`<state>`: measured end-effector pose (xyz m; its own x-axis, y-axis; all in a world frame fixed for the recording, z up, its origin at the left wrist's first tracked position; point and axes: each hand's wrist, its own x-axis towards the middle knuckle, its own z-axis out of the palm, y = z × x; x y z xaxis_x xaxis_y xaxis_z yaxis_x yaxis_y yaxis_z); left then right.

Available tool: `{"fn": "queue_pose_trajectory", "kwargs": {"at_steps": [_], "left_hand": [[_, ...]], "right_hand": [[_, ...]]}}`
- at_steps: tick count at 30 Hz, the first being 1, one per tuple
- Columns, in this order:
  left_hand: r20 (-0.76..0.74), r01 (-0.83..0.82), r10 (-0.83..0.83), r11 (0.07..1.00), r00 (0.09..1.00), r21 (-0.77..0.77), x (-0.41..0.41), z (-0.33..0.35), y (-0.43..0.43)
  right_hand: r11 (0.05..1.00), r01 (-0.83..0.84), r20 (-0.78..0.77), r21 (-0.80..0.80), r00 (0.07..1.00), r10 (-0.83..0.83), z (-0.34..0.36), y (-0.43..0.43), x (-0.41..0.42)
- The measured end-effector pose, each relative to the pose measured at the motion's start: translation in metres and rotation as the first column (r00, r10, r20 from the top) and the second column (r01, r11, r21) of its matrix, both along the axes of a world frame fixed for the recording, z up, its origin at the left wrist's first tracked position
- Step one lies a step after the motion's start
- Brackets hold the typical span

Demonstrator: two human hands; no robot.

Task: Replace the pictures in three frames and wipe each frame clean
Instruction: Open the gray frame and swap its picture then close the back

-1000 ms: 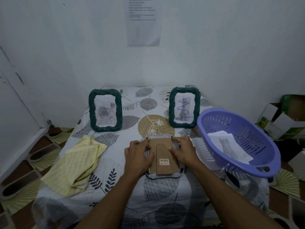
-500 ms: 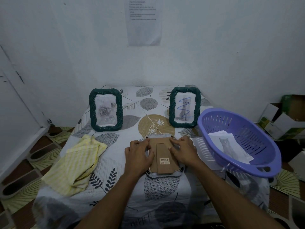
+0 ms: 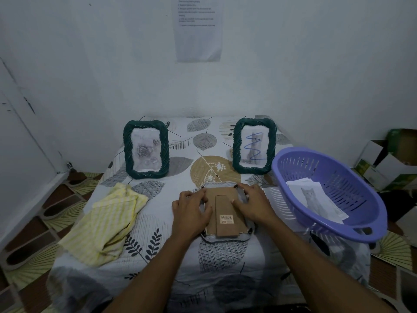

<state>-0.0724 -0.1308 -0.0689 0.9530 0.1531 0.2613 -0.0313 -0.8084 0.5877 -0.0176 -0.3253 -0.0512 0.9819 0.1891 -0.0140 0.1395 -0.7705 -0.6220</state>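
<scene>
Face-down frame (image 3: 225, 213) lies between our fingers, brown backing and folded stand upward. Our left hand (image 3: 190, 211) curls its fingers over the left edge; our right hand (image 3: 252, 205) grips the upper right corner, thumb on the backing. Beyond our fingertips stand the rose frame (image 3: 127, 152) and the scribbled cat frame (image 3: 237, 145). Left of our left fingers lies a yellow cloth (image 3: 108, 224); right of our right fingers, a purple basket (image 3: 361, 199) holds a cat picture (image 3: 313, 199).
</scene>
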Motion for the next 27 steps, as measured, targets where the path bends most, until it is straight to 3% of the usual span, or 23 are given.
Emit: {"fn": "queue_pose_trajectory", "kwargs": {"at_steps": [3, 6, 15, 27], "left_hand": [[-0.013, 0.051, -0.052, 0.998, 0.999, -0.044, -0.002, 0.004, 0.003], [0.039, 0.088, -0.085, 0.994, 0.996, -0.071, -0.013, 0.009, 0.005], [0.149, 0.084, -0.085, 0.996, 0.985, 0.015, -0.074, 0.0, 0.001], [0.063, -0.04, 0.046, 0.995, 0.997, -0.097, -0.083, -0.002, -0.011]], "right_hand": [[0.997, -0.042, 0.033, 0.069, 0.999, 0.04, 0.008, -0.009, -0.006], [0.998, -0.062, 0.172, 0.025, 0.984, 0.057, 0.008, -0.018, -0.026], [0.999, 0.047, 0.317, -0.015, 0.948, -0.04, -0.008, -0.027, -0.101], [0.966, 0.173, 0.243, 0.19, 0.946, -0.217, -0.021, -0.014, -0.115]]}}
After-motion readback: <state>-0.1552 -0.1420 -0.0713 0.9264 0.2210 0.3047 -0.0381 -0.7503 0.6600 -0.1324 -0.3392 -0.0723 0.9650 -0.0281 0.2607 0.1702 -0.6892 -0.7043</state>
